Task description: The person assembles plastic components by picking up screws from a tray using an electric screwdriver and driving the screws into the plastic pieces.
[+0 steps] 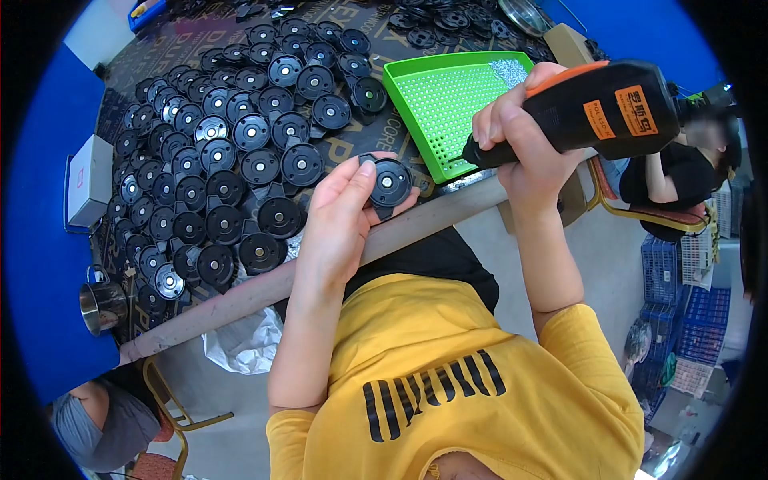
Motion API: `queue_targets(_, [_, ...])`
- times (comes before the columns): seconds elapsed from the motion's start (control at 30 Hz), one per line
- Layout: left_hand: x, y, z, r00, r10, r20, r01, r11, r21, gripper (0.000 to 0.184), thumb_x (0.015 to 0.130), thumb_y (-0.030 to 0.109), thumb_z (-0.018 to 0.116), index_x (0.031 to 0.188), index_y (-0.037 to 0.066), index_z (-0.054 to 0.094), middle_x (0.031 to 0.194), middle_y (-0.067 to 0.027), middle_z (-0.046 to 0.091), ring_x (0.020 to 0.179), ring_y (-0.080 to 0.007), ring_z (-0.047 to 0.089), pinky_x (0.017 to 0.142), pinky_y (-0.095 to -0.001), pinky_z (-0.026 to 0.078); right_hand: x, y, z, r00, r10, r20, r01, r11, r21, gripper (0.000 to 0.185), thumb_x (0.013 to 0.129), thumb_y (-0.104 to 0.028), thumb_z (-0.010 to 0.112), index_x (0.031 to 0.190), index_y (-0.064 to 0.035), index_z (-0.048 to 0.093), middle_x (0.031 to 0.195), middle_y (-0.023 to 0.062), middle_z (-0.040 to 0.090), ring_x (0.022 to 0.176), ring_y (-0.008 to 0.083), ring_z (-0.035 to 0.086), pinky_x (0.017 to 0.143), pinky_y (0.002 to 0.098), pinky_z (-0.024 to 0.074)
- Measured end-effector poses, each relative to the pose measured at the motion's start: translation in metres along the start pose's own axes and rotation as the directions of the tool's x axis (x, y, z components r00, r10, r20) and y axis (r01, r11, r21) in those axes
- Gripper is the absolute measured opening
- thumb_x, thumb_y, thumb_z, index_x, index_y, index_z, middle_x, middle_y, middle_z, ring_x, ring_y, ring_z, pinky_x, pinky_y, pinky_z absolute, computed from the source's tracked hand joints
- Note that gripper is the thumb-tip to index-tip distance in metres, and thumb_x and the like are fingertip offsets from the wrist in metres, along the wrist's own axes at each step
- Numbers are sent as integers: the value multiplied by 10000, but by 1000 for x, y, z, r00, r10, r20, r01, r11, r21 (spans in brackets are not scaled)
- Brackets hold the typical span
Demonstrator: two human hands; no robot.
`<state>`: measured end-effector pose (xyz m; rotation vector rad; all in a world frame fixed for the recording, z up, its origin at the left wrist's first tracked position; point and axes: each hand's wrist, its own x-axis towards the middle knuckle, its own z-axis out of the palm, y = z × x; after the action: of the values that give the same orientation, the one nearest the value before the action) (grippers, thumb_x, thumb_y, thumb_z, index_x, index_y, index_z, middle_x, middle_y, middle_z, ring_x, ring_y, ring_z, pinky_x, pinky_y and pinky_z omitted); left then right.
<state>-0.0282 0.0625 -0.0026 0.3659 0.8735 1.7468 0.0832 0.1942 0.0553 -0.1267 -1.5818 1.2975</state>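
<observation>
Near the table's front edge, my left hand (340,204) holds a round black plastic part (391,182) with a metal centre, thumb on its rim and fingers beneath. My right hand (524,136) is wrapped round a black and orange power screwdriver (592,112), its tip pointing left over the corner of a green perforated tray (440,104). A gap separates the screwdriver tip from the black part. Small silver screws (509,74) lie at the tray's far right. Many similar black round parts (260,166) cover the table to the left.
A pale rail (240,298) edges the table. At the left are a metal cup (102,307) and a white box (90,182). More black parts (448,20) and a metal bowl (524,16) sit at the back. Other people are seated at lower left and far right.
</observation>
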Motion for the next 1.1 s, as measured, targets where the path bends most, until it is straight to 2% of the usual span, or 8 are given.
queue_targets(0.2, [1, -1, -1, 1000, 6, 8, -6, 1000, 4, 290, 914, 179, 407, 1046, -66, 489, 914, -133, 569, 858, -220, 594, 802, -363, 507, 6, -14, -1, 998, -50, 33, 51, 998, -25, 290, 755, 49, 422, 1038, -3, 391, 595, 57, 450, 481, 148, 449, 514, 276, 412])
queue_targets(0.27, [1, -1, 0, 1000, -9, 10, 9, 998, 67, 284, 912, 176, 410, 1054, -56, 489, 909, -124, 572, 845, -214, 595, 792, -358, 508, 8, -22, 4, 997, -71, -21, 73, 988, 134, 348, 704, 113, 488, 1028, 9, 412, 589, 43, 503, 472, 141, 507, 484, 244, 429])
queue_targets(0.3, [2, -1, 0, 1000, -9, 7, 9, 998, 66, 284, 912, 176, 410, 1054, -56, 489, 909, -124, 572, 845, -214, 595, 792, -358, 508, 5, -28, 0, 993, -79, 84, 80, 997, -14, 288, 766, -16, 412, 1053, -26, 384, 616, 47, 446, 511, 150, 456, 539, 285, 399])
queue_targets(0.4, [2, -2, 1, 1000, -14, 12, 13, 995, 99, 281, 912, 176, 411, 1062, -49, 488, 907, -115, 577, 832, -203, 595, 785, -358, 507, -1, -44, 13, 989, 44, 141, -83, 956, 281, 305, 749, -26, 395, 1049, -56, 355, 629, 44, 441, 507, 151, 449, 541, 280, 394])
queue_targets(0.47, [1, -1, 4, 999, -28, -47, 33, 993, 114, 245, 930, 166, 370, 1038, -24, 481, 849, -93, 578, 745, -147, 583, 697, -254, 490, -9, -50, 26, 994, 40, 104, -55, 987, 148, 285, 753, -24, 400, 1027, -79, 342, 631, 45, 447, 514, 153, 456, 544, 289, 396])
queue_targets(0.6, [3, -2, 2, 1000, -7, 16, 6, 993, 116, 243, 928, 167, 378, 1042, -18, 486, 842, -76, 580, 726, -119, 572, 683, -241, 487, -12, -42, 28, 965, 60, 254, -90, 990, 109, 283, 795, -70, 506, 1009, -128, 331, 632, 29, 451, 527, 160, 471, 552, 311, 400])
queue_targets(0.77, [0, 1, 3, 999, -12, -33, 17, 988, 154, 242, 922, 172, 394, 1049, 3, 513, 837, -31, 580, 700, -72, 552, 654, -220, 477, -11, -41, 29, 955, 72, 289, -84, 996, 29, 277, 798, -66, 500, 1009, -125, 331, 633, 30, 451, 531, 158, 474, 554, 308, 400])
queue_targets(1.1, [2, -3, 0, 1000, -19, 2, 18, 991, 135, 240, 920, 177, 398, 1047, 14, 521, 828, -18, 580, 711, -69, 556, 645, -205, 466, -7, -38, 36, 941, 81, 329, -88, 996, 4, 281, 783, -24, 472, 1007, -118, 331, 635, 35, 451, 528, 147, 461, 550, 301, 405])
